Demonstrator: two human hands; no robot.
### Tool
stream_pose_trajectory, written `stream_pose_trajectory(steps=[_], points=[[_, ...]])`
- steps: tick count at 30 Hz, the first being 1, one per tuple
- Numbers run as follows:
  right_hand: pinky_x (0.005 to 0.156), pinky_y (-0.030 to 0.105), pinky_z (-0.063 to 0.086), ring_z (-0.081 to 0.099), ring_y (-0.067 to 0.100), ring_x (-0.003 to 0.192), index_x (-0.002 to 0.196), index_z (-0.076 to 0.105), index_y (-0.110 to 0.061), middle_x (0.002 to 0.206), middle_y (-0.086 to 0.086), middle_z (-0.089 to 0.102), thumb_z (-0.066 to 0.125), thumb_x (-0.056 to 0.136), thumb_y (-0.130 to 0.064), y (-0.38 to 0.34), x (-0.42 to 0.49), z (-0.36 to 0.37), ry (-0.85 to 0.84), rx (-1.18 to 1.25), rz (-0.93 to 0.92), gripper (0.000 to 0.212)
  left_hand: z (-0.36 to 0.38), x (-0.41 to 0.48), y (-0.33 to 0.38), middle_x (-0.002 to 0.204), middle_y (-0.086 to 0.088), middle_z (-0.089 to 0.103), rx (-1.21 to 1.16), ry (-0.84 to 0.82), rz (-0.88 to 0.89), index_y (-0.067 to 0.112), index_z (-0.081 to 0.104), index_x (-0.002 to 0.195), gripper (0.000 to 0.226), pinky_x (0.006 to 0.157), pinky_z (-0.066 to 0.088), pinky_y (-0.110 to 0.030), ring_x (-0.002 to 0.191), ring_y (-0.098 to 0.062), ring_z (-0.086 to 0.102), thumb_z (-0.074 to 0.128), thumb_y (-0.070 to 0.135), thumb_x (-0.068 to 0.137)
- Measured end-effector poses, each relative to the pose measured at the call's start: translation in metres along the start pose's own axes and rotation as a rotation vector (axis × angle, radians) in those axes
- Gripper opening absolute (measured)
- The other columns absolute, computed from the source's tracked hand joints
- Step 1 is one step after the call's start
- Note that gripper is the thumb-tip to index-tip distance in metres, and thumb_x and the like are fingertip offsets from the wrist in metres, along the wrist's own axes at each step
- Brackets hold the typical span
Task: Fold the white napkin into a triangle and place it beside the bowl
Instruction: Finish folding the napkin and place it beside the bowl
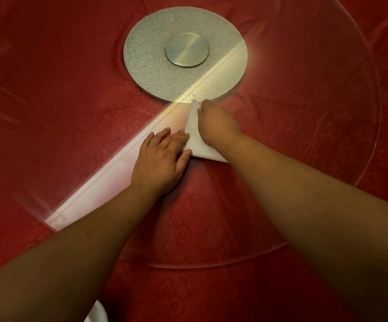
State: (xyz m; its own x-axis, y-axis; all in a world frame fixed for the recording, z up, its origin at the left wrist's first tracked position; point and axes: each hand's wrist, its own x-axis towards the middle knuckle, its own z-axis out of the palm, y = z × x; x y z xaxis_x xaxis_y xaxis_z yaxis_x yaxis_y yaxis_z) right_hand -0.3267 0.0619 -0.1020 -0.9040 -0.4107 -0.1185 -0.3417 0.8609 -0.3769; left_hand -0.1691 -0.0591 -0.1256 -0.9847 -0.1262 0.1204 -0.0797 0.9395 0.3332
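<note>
The white napkin (194, 135) lies on the clear glass turntable (341, 112), folded into a narrow pointed shape with its tip toward the frosted hub. My left hand (162, 156) lies flat, fingers spread, pressing the napkin's left side. My right hand (216, 123) pinches the napkin's upper right edge near the tip and covers much of the cloth. A white curved rim, possibly the bowl (98, 313), peeks out at the bottom edge under my left forearm.
A red patterned tablecloth (49, 66) covers the table. The frosted round hub (184, 54) with a metal centre disc sits just beyond the napkin. A bright strip of reflected light crosses the glass diagonally. The turntable's front rim runs near the bottom of the view.
</note>
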Motion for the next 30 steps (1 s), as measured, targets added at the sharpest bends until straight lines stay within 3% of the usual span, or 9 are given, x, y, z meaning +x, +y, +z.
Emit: stream_pose_trajectory(steps=[5, 8, 11, 13, 15, 17, 19, 23, 30], points=[[0.068, 0.037, 0.040, 0.063, 0.038, 0.093, 0.100, 0.048, -0.020, 0.090, 0.009, 0.055, 0.035, 0.103, -0.026, -0.004, 0.005, -0.010, -0.084, -0.041, 0.019, 0.015, 0.001, 0.000, -0.001, 0.153, 0.005, 0.056, -0.003, 0.012, 0.004, 0.028, 0.052, 0.149, 0.050, 0.124, 0.020, -0.047, 0.149, -0.025, 0.039, 0.039, 0.051, 0.106], [0.068, 0.037, 0.039, 0.064, 0.037, 0.094, 0.099, 0.051, -0.019, 0.090, 0.009, 0.056, 0.037, 0.102, -0.027, -0.006, 0.007, -0.013, -0.098, -0.063, 0.061, 0.017, 0.002, 0.000, -0.001, 0.153, 0.005, 0.056, -0.002, 0.015, 0.008, 0.028, 0.053, 0.149, 0.050, 0.124, 0.021, -0.048, 0.149, -0.025, 0.039, 0.041, 0.051, 0.107], [0.067, 0.036, 0.041, 0.067, 0.034, 0.096, 0.116, 0.051, -0.010, 0.104, 0.013, 0.067, 0.041, 0.103, -0.030, -0.009, 0.000, -0.007, 0.013, -0.109, 0.049, 0.026, 0.002, 0.000, -0.001, 0.154, 0.006, 0.055, 0.002, 0.012, 0.006, 0.028, 0.054, 0.148, 0.050, 0.124, 0.022, -0.049, 0.149, -0.025, 0.038, 0.041, 0.051, 0.106], [0.068, 0.039, 0.045, 0.065, 0.033, 0.097, 0.123, 0.047, -0.008, 0.111, 0.013, 0.064, 0.047, 0.101, -0.029, -0.009, -0.008, -0.004, 0.156, -0.178, -0.019, 0.030, 0.002, 0.000, 0.000, 0.154, 0.005, 0.055, 0.003, 0.021, 0.008, 0.027, 0.055, 0.148, 0.051, 0.124, 0.023, -0.050, 0.148, -0.025, 0.039, 0.042, 0.052, 0.106], [0.085, 0.041, 0.047, 0.058, 0.032, 0.113, 0.133, 0.048, -0.011, 0.125, 0.011, 0.057, 0.049, 0.099, -0.026, -0.007, -0.014, -0.001, 0.254, -0.269, -0.129, 0.037, 0.001, -0.001, 0.001, 0.154, 0.005, 0.055, 0.009, 0.028, 0.010, 0.027, 0.056, 0.148, 0.052, 0.123, 0.024, -0.050, 0.148, -0.026, 0.040, 0.043, 0.052, 0.105], [0.111, 0.044, 0.038, 0.043, 0.033, 0.138, 0.149, 0.040, -0.009, 0.148, 0.013, 0.047, 0.043, 0.103, -0.029, -0.009, -0.018, 0.004, 0.210, -0.211, -0.220, 0.051, 0.001, 0.000, 0.002, 0.154, 0.005, 0.055, 0.014, 0.031, 0.016, 0.027, 0.057, 0.148, 0.052, 0.122, 0.026, -0.051, 0.148, -0.026, 0.041, 0.043, 0.052, 0.105], [0.125, 0.047, 0.017, 0.019, 0.029, 0.154, 0.158, 0.024, -0.007, 0.165, 0.011, 0.027, 0.032, 0.107, -0.037, -0.012, -0.021, 0.010, 0.074, -0.163, -0.276, 0.059, 0.002, 0.000, 0.002, 0.153, 0.005, 0.056, 0.020, 0.039, 0.023, 0.026, 0.059, 0.145, 0.050, 0.121, 0.028, -0.052, 0.147, -0.027, 0.042, 0.043, 0.052, 0.105], [0.127, 0.048, 0.005, 0.001, 0.025, 0.157, 0.161, 0.011, -0.009, 0.170, 0.008, 0.006, 0.023, 0.107, -0.047, -0.008, -0.015, 0.014, -0.060, -0.190, -0.324, 0.067, 0.005, 0.000, 0.002, 0.149, 0.003, 0.060, 0.020, 0.065, 0.034, 0.024, 0.062, 0.141, 0.047, 0.119, 0.030, -0.053, 0.144, -0.029, 0.045, 0.047, 0.049, 0.104], [0.126, 0.049, 0.002, -0.005, 0.027, 0.156, 0.161, 0.006, -0.008, 0.170, 0.009, -0.001, 0.017, 0.106, -0.053, -0.009, -0.017, 0.009, -0.079, -0.276, -0.330, 0.072, 0.007, 0.001, 0.002, 0.143, 0.002, 0.065, 0.033, 0.079, 0.027, 0.023, 0.066, 0.135, 0.046, 0.118, 0.031, -0.053, 0.143, -0.029, 0.046, 0.047, 0.049, 0.103]])
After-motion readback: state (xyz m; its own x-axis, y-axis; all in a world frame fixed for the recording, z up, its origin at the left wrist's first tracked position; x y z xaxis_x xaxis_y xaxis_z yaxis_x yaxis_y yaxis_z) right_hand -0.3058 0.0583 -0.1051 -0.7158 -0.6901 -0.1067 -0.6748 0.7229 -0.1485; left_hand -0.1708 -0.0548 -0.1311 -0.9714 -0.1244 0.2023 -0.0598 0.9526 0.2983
